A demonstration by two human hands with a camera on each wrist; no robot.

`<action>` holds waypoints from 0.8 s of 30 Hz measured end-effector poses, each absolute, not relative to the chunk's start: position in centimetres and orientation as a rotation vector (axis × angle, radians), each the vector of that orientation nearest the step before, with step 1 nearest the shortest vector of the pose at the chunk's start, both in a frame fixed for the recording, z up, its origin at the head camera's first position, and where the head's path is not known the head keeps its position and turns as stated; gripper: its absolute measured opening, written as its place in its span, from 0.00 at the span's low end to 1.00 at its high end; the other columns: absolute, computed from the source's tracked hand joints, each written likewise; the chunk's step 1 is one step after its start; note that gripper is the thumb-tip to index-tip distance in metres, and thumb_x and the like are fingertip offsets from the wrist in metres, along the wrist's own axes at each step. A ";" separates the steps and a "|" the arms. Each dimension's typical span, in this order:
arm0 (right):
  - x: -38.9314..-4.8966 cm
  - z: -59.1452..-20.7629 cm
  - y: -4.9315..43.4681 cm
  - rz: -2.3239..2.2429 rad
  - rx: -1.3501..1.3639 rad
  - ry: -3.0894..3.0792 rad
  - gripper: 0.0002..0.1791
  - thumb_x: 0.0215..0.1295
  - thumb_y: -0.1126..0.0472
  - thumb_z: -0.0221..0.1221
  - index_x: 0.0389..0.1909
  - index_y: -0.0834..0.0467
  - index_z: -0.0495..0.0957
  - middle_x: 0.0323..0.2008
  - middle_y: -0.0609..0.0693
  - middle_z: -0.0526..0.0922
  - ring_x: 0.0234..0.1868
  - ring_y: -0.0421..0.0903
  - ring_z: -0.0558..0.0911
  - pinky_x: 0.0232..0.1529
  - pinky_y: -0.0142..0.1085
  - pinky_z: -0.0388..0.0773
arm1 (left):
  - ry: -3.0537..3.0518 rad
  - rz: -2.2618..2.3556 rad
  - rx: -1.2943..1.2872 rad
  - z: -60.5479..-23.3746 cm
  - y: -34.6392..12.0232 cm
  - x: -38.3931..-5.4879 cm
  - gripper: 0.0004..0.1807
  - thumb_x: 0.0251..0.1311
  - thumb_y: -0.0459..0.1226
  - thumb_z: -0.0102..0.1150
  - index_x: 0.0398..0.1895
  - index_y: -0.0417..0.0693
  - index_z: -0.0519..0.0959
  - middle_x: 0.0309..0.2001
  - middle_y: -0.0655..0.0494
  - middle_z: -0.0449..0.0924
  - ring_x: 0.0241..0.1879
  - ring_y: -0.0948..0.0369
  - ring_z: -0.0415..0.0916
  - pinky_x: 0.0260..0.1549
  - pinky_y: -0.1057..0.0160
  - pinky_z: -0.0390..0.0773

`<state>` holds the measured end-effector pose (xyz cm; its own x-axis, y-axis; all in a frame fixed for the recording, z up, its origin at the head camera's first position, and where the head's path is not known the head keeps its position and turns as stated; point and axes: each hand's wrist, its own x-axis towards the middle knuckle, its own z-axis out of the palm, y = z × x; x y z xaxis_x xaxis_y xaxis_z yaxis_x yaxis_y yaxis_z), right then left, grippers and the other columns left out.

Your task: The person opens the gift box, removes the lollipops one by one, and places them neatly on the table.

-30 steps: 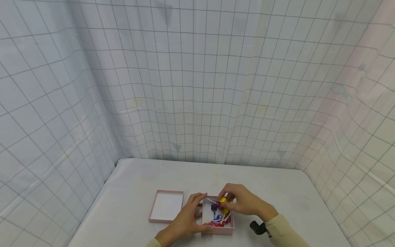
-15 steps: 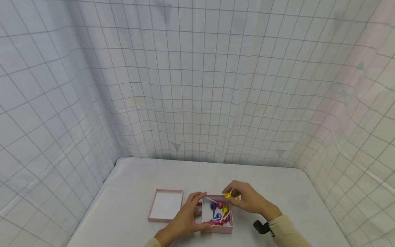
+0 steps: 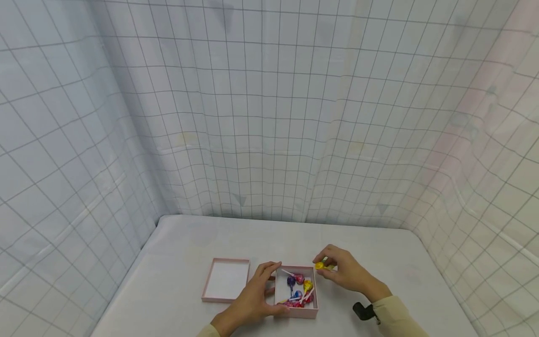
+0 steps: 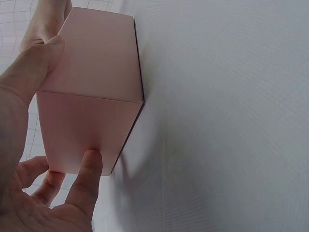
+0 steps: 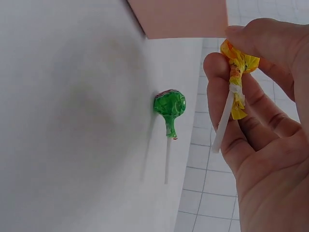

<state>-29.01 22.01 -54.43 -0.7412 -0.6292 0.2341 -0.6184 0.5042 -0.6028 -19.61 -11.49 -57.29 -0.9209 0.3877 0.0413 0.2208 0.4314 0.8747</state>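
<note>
My left hand (image 3: 252,297) grips the pink open-topped box (image 3: 304,315), thumb on its near wall and fingers along its left side. In the left wrist view, fingertips press the pink cardboard wall (image 4: 91,58). Several wrapped lollipops lie inside the box, among them a purple one (image 3: 291,281) and a yellow one (image 3: 308,285). Just past the box's right rim, my right hand (image 3: 349,272) pinches another yellow lollipop (image 5: 236,63) between thumb and fingers, its white stick pointing down toward the palm. A green lollipop (image 5: 170,104) lies on the table below that hand.
To the left of the box lies a shallow pink-edged lid (image 3: 227,280), its white inside facing up. A white cloth covers the table (image 3: 252,234). Gridded white curtains (image 3: 269,140) enclose the back and sides. A black device (image 3: 363,311) sits at my right wrist.
My right hand has lifted the yellow lollipop out of the box and carried it right, past the rim. The left hand has kept its grip on the box.
</note>
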 end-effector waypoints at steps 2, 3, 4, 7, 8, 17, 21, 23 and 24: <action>-29.1 -54.7 22.2 -1.070 -1.099 2.718 0.13 0.76 0.63 0.78 0.57 0.53 0.90 0.53 0.44 0.89 0.51 0.37 0.91 0.54 0.32 0.95 | 2.511 1.508 0.544 -57.4 -11.5 -19.6 0.64 0.60 0.46 0.93 0.94 0.48 0.61 0.90 0.40 0.58 0.81 0.36 0.75 0.74 0.47 0.88; -29.2 -54.8 22.3 -1.066 -1.089 2.722 0.13 0.76 0.63 0.78 0.56 0.53 0.90 0.53 0.44 0.89 0.51 0.38 0.91 0.54 0.32 0.95 | 2.508 1.512 0.546 -57.4 -11.5 -19.6 0.64 0.60 0.45 0.93 0.94 0.48 0.61 0.90 0.40 0.58 0.81 0.36 0.75 0.74 0.47 0.88; -29.2 -54.9 22.4 -1.066 -1.083 2.724 0.13 0.76 0.63 0.78 0.56 0.53 0.90 0.53 0.43 0.89 0.51 0.38 0.91 0.54 0.32 0.95 | 2.505 1.517 0.548 -57.4 -11.5 -19.6 0.64 0.60 0.45 0.93 0.94 0.48 0.61 0.90 0.40 0.58 0.81 0.36 0.75 0.74 0.47 0.88; -29.3 -55.3 22.7 -1.072 -1.091 2.729 0.13 0.76 0.64 0.78 0.56 0.52 0.90 0.52 0.43 0.89 0.51 0.39 0.91 0.54 0.33 0.96 | 2.497 1.527 0.552 -57.4 -11.6 -19.6 0.64 0.60 0.45 0.93 0.94 0.48 0.61 0.90 0.40 0.58 0.81 0.36 0.74 0.73 0.48 0.88; -29.4 -55.4 22.8 -1.077 -1.099 2.731 0.13 0.76 0.64 0.78 0.56 0.53 0.90 0.52 0.43 0.90 0.50 0.39 0.91 0.54 0.33 0.96 | 2.492 1.530 0.551 -57.3 -11.6 -19.6 0.64 0.60 0.45 0.93 0.94 0.49 0.61 0.90 0.41 0.58 0.82 0.36 0.74 0.74 0.48 0.88; -29.4 -56.5 23.1 -1.096 -1.119 2.753 0.14 0.76 0.66 0.77 0.57 0.55 0.88 0.54 0.49 0.93 0.51 0.39 0.90 0.52 0.33 0.94 | 2.458 1.558 0.525 -57.0 -11.4 -19.5 0.64 0.60 0.44 0.93 0.94 0.50 0.60 0.91 0.42 0.57 0.83 0.36 0.73 0.74 0.47 0.88; -29.4 -56.7 23.1 -1.096 -1.070 2.759 0.12 0.77 0.65 0.77 0.56 0.56 0.88 0.54 0.50 0.93 0.50 0.38 0.90 0.53 0.32 0.94 | 2.458 1.560 0.527 -57.1 -11.4 -19.4 0.64 0.60 0.44 0.93 0.94 0.49 0.60 0.91 0.42 0.57 0.83 0.36 0.73 0.74 0.46 0.88; -29.5 -56.9 23.1 -1.102 -1.059 2.756 0.12 0.76 0.65 0.77 0.54 0.56 0.88 0.54 0.50 0.93 0.50 0.39 0.89 0.52 0.32 0.93 | 2.458 1.560 0.526 -57.1 -11.4 -19.4 0.64 0.61 0.44 0.93 0.94 0.49 0.60 0.91 0.42 0.57 0.83 0.36 0.73 0.74 0.46 0.88; -29.5 -56.9 23.1 -1.105 -1.053 2.755 0.12 0.75 0.66 0.78 0.54 0.56 0.88 0.53 0.50 0.93 0.49 0.39 0.89 0.52 0.32 0.93 | 2.458 1.559 0.527 -57.1 -11.4 -19.4 0.64 0.61 0.44 0.93 0.94 0.49 0.60 0.91 0.42 0.57 0.83 0.36 0.73 0.74 0.47 0.88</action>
